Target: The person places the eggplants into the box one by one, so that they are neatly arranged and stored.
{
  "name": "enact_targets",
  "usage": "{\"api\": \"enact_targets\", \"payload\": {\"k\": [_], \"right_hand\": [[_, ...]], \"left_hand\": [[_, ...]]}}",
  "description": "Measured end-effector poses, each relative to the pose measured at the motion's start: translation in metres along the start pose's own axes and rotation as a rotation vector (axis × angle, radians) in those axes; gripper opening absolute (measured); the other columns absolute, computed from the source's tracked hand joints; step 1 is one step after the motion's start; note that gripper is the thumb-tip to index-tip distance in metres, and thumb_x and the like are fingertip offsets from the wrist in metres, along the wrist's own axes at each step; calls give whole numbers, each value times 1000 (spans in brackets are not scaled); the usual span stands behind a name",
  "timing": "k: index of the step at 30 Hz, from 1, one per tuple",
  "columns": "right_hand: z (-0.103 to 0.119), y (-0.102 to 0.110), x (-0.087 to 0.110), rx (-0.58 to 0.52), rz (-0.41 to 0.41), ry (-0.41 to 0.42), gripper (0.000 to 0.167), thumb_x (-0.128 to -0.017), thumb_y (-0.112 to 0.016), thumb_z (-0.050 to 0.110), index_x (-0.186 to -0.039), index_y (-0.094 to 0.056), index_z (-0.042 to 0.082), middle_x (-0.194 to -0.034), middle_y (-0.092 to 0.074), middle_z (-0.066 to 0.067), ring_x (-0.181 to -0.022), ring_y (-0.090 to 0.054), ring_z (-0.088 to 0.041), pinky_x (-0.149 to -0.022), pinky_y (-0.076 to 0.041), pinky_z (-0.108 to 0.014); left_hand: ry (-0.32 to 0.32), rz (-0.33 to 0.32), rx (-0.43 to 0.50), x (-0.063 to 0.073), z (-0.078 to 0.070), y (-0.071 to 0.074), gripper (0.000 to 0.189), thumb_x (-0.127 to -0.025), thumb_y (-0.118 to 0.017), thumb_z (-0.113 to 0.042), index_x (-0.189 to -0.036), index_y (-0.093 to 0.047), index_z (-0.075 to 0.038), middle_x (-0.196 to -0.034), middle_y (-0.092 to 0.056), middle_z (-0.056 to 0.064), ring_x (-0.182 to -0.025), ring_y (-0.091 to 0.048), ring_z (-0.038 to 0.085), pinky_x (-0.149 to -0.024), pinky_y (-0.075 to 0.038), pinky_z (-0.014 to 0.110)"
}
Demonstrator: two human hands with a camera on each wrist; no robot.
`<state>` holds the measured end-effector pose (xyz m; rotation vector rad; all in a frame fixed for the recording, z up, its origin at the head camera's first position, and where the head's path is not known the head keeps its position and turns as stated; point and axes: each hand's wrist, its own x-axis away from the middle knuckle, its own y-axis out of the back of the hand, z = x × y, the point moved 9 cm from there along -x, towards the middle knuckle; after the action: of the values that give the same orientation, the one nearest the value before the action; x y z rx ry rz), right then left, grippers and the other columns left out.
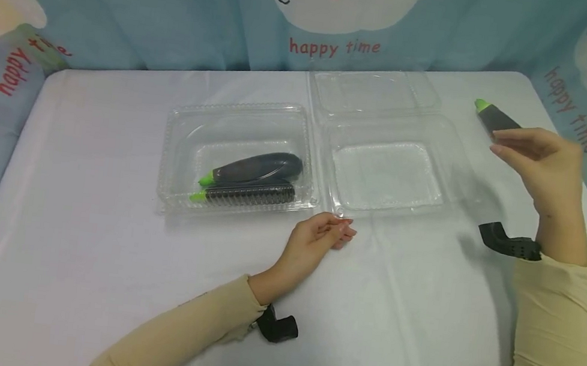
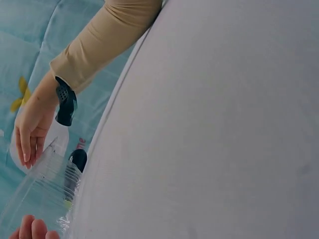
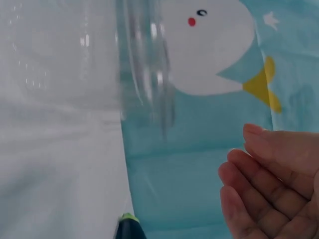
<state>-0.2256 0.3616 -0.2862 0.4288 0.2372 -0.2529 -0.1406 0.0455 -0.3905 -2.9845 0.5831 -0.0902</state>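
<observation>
Two dark grey, tapered objects with bright green tips lie in the left half of a clear plastic clamshell box (image 1: 236, 113): a rounded one (image 1: 259, 168) behind and a ridged-looking one (image 1: 254, 195) in front. To its right spreads another clear half (image 1: 383, 202). My left hand (image 1: 314, 237) is at that half's front corner, fingers loosely bent, knuckles overlapping the corner. Raised at the right, my right hand (image 1: 543, 163) has thumb and fingers apart with nothing between them. A third green-tipped dark object (image 1: 499, 119) lies beyond it, partly hidden by the fingers.
A white cloth covers the table (image 1: 81, 183). Blue printed curtains (image 1: 182, 13) stand behind and along both sides. More clear plastic (image 1: 374, 92) extends toward the table's back edge. Each wrist wears a black camera mount (image 1: 510, 241).
</observation>
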Motion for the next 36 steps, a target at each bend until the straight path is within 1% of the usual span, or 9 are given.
{"api": "enact_targets", "payload": {"k": [6, 10, 15, 18, 23, 28, 29, 31, 36], "right_hand": [[-18, 21, -7, 52, -95, -64, 24, -79, -72, -4, -103, -72, -2, -84, -68, 12, -75, -64, 0, -73, -45, -10], [-42, 38, -11, 74, -151, -166, 26, -80, -72, 0, -106, -73, 5, -87, -66, 15, -72, -62, 3, -73, -43, -10], [-69, 55, -15, 151, -256, -252, 29, -82, -71, 3, -109, -72, 12, -86, -63, 20, -83, -57, 4, -82, -44, -13], [-79, 62, -16, 151, -307, -284, 29, -82, -71, 3, -110, -72, 13, -86, -63, 19, -84, -57, 4, -85, -44, -15], [-101, 69, -24, 132, -332, -342, 32, -81, -72, 7, -112, -71, 16, -95, -66, 14, -86, -57, 2, -87, -44, -15], [-158, 89, -43, 164, -314, -353, 40, -77, -80, 19, -116, -69, 21, -110, -65, 12, -98, -55, -1, -86, -43, -14], [-164, 90, -44, 162, -308, -351, 42, -76, -81, 20, -116, -69, 21, -111, -65, 12, -98, -55, 0, -86, -42, -14], [-160, 87, -43, 188, -293, -344, 44, -76, -81, 22, -118, -67, 21, -113, -64, 12, -102, -54, -1, -89, -42, -15], [-123, 64, -28, 288, -248, -356, 48, -82, -74, 23, -127, -60, 18, -121, -60, 11, -109, -50, -2, -95, -37, -16]], "left_hand": [[-16, -57, 21, -2, 2, 3, 22, -98, -50, -7, -103, -60, 12, -105, -65, 24, -97, -65, 32, -80, -54, 31], [-1, -94, 59, -3, 4, 4, 23, -98, -50, -8, -99, -61, 12, -102, -66, 22, -95, -65, 32, -80, -54, 33], [31, -121, 103, -3, 7, 3, 24, -99, -49, -10, -102, -62, 11, -97, -66, 22, -93, -65, 30, -80, -54, 36], [47, -129, 113, -2, 8, 3, 25, -99, -50, -11, -103, -63, 9, -95, -66, 21, -93, -65, 29, -80, -54, 35], [49, -137, 125, -1, 10, 4, 25, -99, -50, -13, -104, -63, 8, -95, -67, 21, -92, -65, 27, -81, -53, 33], [51, -131, 149, -2, 10, 3, 25, -98, -50, -12, -104, -63, 9, -95, -67, 21, -92, -65, 27, -82, -53, 34], [50, -130, 152, -2, 10, 3, 25, -98, -51, -12, -104, -63, 9, -94, -67, 21, -92, -65, 27, -82, -53, 34], [45, -126, 153, -3, 9, 3, 25, -98, -50, -11, -104, -63, 9, -95, -67, 22, -92, -65, 27, -83, -53, 34], [30, -115, 142, -4, 8, 3, 25, -99, -50, -12, -104, -62, 10, -95, -67, 22, -93, -64, 26, -83, -53, 35]]}}
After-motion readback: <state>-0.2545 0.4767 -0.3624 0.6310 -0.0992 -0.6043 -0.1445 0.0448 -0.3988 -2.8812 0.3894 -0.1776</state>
